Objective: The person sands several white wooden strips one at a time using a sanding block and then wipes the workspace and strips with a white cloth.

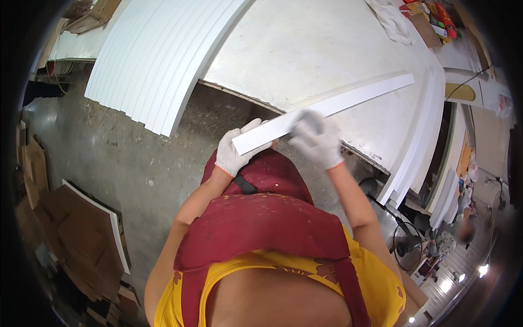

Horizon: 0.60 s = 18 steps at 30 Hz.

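Observation:
A long narrow white board (pixel 354 98) slants from my lap up across the table's front edge, its far end above the tabletop. My left hand (pixel 235 152), in a white knit glove, grips the board near its close end, the fingers passing beneath it. My gloved right hand (pixel 321 144) is over the middle of the board, closed around a grey pad (pixel 308 122) that rests against the board's face. Motion blurs this hand and the pad, so the pad's exact kind is unclear.
A row of similar white boards (pixel 158 60) overhangs the white table (pixel 283 46) at left. More white strips (pixel 408 147) lie along its right side. A white cloth (pixel 389 22) lies at the far edge. Brown panels (pixel 81 234) stand on the floor at left.

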Motion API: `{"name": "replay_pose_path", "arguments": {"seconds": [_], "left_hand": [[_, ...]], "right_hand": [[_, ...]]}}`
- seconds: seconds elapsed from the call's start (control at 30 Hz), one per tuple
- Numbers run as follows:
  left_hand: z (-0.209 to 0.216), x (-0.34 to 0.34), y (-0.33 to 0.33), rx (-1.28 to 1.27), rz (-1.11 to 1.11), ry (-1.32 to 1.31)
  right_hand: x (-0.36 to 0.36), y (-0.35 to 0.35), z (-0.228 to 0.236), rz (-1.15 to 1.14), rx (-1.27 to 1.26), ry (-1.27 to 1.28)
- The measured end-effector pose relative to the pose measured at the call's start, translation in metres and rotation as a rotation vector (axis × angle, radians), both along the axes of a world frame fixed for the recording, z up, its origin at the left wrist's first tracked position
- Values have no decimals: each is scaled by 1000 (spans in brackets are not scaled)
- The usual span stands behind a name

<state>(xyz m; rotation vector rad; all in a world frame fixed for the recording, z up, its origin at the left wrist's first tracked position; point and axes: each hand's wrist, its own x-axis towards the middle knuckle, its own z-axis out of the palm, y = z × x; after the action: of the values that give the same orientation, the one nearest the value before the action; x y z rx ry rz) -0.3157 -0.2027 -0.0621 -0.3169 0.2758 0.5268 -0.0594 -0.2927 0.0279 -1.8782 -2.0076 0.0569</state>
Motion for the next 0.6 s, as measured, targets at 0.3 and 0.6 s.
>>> {"name": "replay_pose_path", "arguments": {"seconds": [0.3,0.6], "left_hand": [[27,-13,20,773,-262,563],[10,-17,20,1621,-269,1035]], "right_hand": [[150,6,3,-734,25,214],[-76,50,31,71,-153,298]]}}
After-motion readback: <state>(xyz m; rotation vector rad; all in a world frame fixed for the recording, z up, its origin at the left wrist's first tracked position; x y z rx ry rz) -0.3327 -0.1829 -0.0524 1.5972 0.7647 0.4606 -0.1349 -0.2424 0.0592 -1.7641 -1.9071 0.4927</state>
